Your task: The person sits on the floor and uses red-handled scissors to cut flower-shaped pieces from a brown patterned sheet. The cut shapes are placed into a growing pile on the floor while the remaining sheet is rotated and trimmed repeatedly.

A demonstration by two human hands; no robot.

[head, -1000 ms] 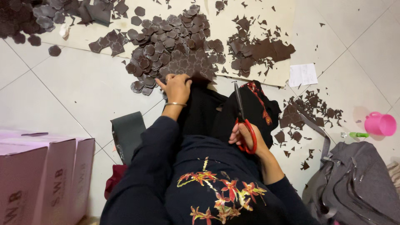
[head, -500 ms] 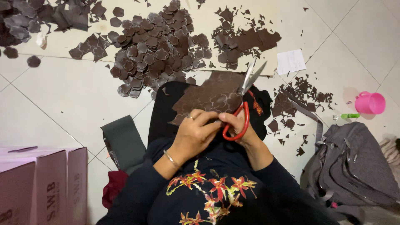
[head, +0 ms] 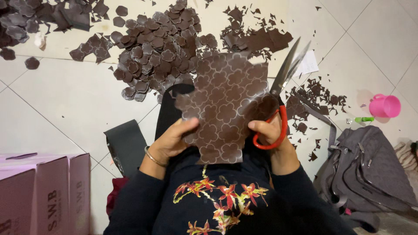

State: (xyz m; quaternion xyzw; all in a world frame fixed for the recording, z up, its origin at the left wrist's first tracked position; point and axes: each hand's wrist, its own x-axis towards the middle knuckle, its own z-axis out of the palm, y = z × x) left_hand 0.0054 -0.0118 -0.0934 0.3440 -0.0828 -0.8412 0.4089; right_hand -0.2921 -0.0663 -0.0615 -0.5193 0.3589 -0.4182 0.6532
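A brown sheet point(head: 224, 104) printed with white flower outlines is held up in front of me. My left hand point(head: 174, 139) grips its lower left edge. My right hand point(head: 270, 132) holds red-handled scissors point(head: 281, 93), blades slightly apart and pointing up to the right, with its fingers also touching the sheet's right edge. Beyond the sheet, a heap of cut brown flower pieces point(head: 152, 48) lies on the tiled floor.
Brown offcuts point(head: 257, 37) lie at the far right of the heap, more scraps point(head: 315, 98) lie to the right. A pink cup point(head: 385, 105) and a grey bag point(head: 370, 169) are at the right. Pink boxes point(head: 39, 191) stand at the lower left. A dark strip point(head: 126, 146) lies by my left arm.
My left hand came back from the heap of flower pieces and took the printed sheet. Both hands raised the sheet closer to the camera, with the scissors beside it.
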